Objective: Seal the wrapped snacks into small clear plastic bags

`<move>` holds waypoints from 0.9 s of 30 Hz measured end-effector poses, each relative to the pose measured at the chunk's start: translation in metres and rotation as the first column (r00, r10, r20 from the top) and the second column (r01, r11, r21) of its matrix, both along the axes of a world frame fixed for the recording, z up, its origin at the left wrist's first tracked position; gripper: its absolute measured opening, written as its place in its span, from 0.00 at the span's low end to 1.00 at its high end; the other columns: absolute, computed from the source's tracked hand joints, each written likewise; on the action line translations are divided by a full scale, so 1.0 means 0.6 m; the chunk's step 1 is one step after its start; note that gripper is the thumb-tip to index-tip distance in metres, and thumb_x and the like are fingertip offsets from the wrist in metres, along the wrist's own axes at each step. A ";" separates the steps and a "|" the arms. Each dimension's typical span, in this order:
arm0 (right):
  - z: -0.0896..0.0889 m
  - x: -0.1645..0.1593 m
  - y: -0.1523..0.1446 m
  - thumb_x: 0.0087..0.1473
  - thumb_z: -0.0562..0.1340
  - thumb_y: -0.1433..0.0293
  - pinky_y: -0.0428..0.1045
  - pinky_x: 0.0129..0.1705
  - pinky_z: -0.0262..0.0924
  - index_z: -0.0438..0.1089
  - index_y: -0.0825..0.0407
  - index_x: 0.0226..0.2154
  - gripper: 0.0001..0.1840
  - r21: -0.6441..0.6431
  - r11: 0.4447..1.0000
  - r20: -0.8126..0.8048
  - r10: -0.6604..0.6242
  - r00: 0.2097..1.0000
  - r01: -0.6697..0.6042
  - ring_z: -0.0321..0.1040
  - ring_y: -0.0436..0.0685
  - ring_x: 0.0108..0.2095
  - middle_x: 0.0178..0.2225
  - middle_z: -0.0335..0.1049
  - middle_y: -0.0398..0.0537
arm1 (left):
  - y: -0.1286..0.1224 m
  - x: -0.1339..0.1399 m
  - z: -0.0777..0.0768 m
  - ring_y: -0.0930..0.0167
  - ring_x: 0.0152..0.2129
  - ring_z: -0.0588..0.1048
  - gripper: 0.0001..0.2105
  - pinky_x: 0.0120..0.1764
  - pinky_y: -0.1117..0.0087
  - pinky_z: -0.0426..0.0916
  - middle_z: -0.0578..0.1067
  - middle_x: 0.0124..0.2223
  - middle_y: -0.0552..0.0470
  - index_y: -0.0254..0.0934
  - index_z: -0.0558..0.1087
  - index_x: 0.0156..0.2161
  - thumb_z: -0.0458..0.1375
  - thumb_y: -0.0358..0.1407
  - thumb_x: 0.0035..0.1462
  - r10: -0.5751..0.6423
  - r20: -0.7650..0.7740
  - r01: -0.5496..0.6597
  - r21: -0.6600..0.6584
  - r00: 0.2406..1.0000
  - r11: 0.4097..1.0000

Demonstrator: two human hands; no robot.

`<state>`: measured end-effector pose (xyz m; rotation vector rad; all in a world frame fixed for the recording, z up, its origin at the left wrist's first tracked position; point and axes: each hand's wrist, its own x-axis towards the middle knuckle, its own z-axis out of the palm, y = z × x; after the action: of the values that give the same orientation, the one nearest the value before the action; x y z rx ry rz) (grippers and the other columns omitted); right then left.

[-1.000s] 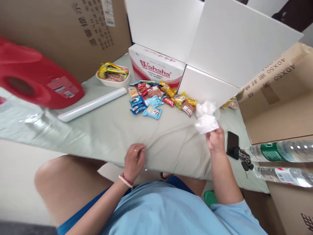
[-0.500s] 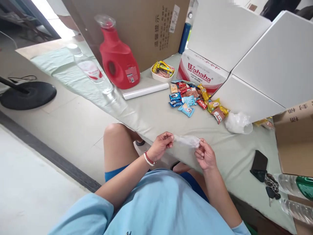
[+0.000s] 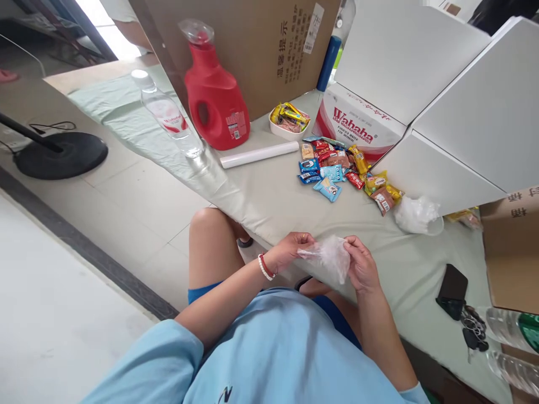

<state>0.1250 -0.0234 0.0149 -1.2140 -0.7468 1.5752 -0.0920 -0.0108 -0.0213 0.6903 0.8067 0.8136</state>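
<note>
A thin clear plastic bag (image 3: 332,255) is stretched between my two hands, above the near edge of the table. My left hand (image 3: 292,249), with a beaded bracelet at the wrist, pinches its gathered left end. At the other side, the fingers of my right hand (image 3: 361,262) are closed on the bag's upper right edge. The middle of the bag puffs out and looks crumpled. Beyond my hands lies a pile of wrapped snacks (image 3: 332,173) in blue, red, yellow and brown.
Behind the snacks stand a white tub (image 3: 288,132) of yellow packets and a Wahaha carton (image 3: 352,124). A white roll (image 3: 259,155), red detergent jug (image 3: 221,106) and water bottle (image 3: 168,119) are on the left. Crumpled plastic bags (image 3: 416,216), a black phone (image 3: 453,285) and keys (image 3: 474,328) lie right.
The bag has gone from a narrow stretched strip to a wider, puffed shape hanging lower. My left fingers have turned inward on its end. The view has shifted slightly.
</note>
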 end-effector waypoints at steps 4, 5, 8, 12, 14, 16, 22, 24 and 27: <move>0.010 0.030 0.002 0.44 0.73 0.64 0.46 0.37 0.67 0.72 0.48 0.27 0.10 0.055 0.994 -0.029 -0.092 0.995 0.093 0.70 0.52 0.35 0.37 0.75 0.43 | 0.011 0.006 -0.004 0.71 0.32 0.73 0.13 0.39 0.68 0.66 0.76 0.33 0.51 0.36 0.75 0.30 0.71 0.42 0.48 0.072 -0.081 -0.065 0.084 0.994 0.994; 0.010 0.037 0.002 0.44 0.73 0.64 0.46 0.36 0.67 0.72 0.48 0.27 0.10 0.033 0.994 -0.037 -0.107 0.994 0.109 0.69 0.52 0.33 0.35 0.74 0.42 | 0.010 0.005 -0.004 0.68 0.37 0.74 0.11 0.43 0.66 0.67 0.77 0.38 0.49 0.36 0.76 0.32 0.70 0.40 0.48 0.079 -0.055 -0.073 0.112 0.995 0.991; 0.001 0.048 0.002 0.44 0.72 0.65 0.45 0.31 0.64 0.72 0.48 0.26 0.10 -0.026 0.987 -0.030 -0.158 0.987 0.158 0.65 0.50 0.28 0.26 0.69 0.39 | 0.000 0.006 0.003 0.60 0.59 0.68 0.23 0.57 0.60 0.63 0.69 0.62 0.46 0.43 0.77 0.47 0.71 0.32 0.42 0.060 0.033 -0.066 0.287 0.998 0.956; -0.018 0.038 0.001 0.42 0.73 0.66 0.45 0.29 0.63 0.70 0.49 0.25 0.11 -0.065 0.983 -0.005 -0.171 0.985 0.170 0.63 0.49 0.26 0.25 0.67 0.38 | -0.014 0.022 0.015 0.58 0.63 0.63 0.29 0.60 0.59 0.59 0.65 0.66 0.46 0.46 0.73 0.57 0.71 0.36 0.48 0.055 -0.006 -0.048 0.393 0.998 0.918; -0.025 0.033 -0.002 0.42 0.73 0.66 0.44 0.26 0.61 0.70 0.50 0.24 0.12 -0.102 0.988 0.006 -0.116 0.993 0.116 0.61 0.48 0.23 0.23 0.66 0.38 | -0.013 0.031 0.018 0.61 0.51 0.73 0.15 0.53 0.62 0.64 0.76 0.52 0.44 0.39 0.77 0.45 0.67 0.45 0.56 0.112 -0.054 -0.086 0.352 0.992 0.932; -0.031 0.035 -0.005 0.42 0.74 0.65 0.44 0.25 0.60 0.70 0.50 0.25 0.13 -0.124 0.989 0.000 -0.086 0.996 0.086 0.61 0.48 0.23 0.22 0.65 0.37 | -0.008 0.037 0.017 0.67 0.38 0.74 0.16 0.45 0.65 0.66 0.76 0.37 0.48 0.37 0.74 0.35 0.62 0.50 0.59 0.201 -0.059 -0.180 0.256 0.978 0.950; -0.053 0.063 -0.003 0.39 0.75 0.67 0.42 0.26 0.65 0.72 0.51 0.25 0.13 -0.162 0.962 -0.068 -0.235 0.970 0.221 0.65 0.47 0.25 0.25 0.68 0.38 | -0.003 0.034 0.022 0.67 0.44 0.73 0.15 0.47 0.66 0.68 0.75 0.42 0.50 0.40 0.72 0.41 0.67 0.46 0.54 0.298 0.043 -0.301 0.118 0.954 0.946; -0.059 0.061 -0.003 0.39 0.75 0.68 0.41 0.22 0.63 0.72 0.51 0.25 0.13 -0.202 0.954 -0.102 -0.245 0.964 0.221 0.64 0.46 0.24 0.24 0.68 0.38 | -0.008 0.040 0.027 0.63 0.55 0.70 0.25 0.53 0.64 0.66 0.73 0.55 0.47 0.43 0.72 0.50 0.71 0.41 0.47 0.189 0.043 -0.194 0.205 0.981 0.959; -0.059 0.053 -0.011 0.38 0.76 0.67 0.39 0.13 0.50 0.70 0.52 0.24 0.15 -0.262 0.950 -0.125 -0.207 0.970 0.169 0.57 0.44 0.18 0.21 0.64 0.36 | -0.013 0.056 0.030 0.62 0.51 0.72 0.19 0.51 0.64 0.66 0.74 0.54 0.46 0.40 0.75 0.46 0.69 0.43 0.50 0.097 -0.114 -0.058 0.301 0.989 0.952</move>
<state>0.1569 -0.0299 -0.0205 -1.2876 -0.3298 1.6133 -0.0586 -0.0184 -0.0030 0.9914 0.8391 0.9817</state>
